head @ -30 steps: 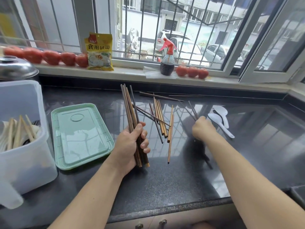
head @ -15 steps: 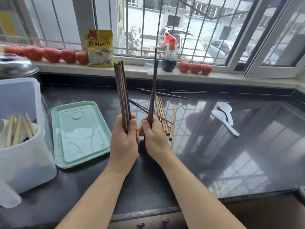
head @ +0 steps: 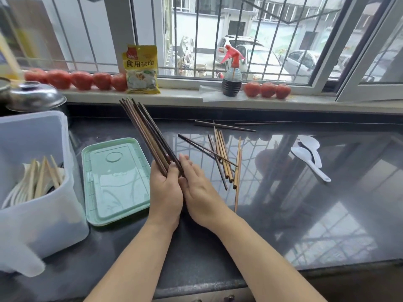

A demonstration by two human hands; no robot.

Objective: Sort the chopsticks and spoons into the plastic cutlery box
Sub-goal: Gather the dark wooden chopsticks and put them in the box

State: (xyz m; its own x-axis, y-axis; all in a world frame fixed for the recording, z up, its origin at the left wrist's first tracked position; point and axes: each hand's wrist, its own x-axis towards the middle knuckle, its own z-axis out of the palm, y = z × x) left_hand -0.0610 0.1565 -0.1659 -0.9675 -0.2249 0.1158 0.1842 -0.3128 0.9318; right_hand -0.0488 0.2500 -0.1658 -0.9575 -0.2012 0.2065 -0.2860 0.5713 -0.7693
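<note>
As a bundle of dark brown wooden chopsticks (head: pixel 145 131) is gathered over a black polished stone counter (head: pixel 218 247), the head-camera view shows the sorting roughly midway. The left hand (head: pixel 166 192) grips the bundle at its lower end, fingers curled round the sticks, which lean up and to the left. The right hand (head: pixel 199 188) lies flat against the bundle's right side, fingers straight and pressed together, apparently squaring the sticks up.

At the left edge stands the translucent white plastic cutlery box (head: pixel 41 192), open, already holding pale chopsticks and what look like white spoons. Just right of it, flat on the counter, lies its mint-green plastic lid (head: pixel 115 182).

Still to be sorted: a loose scatter of light and dark wooden chopsticks (head: pixel 224 160) just right of the hands, two more dark sticks (head: pixel 224 126) farther back near the sill, and two white plastic spoons (head: pixel 309 153) well apart to the right. The held bundle has not yet reached the box. Red tomatoes (head: pixel 74 79) line the far windowsill.
</note>
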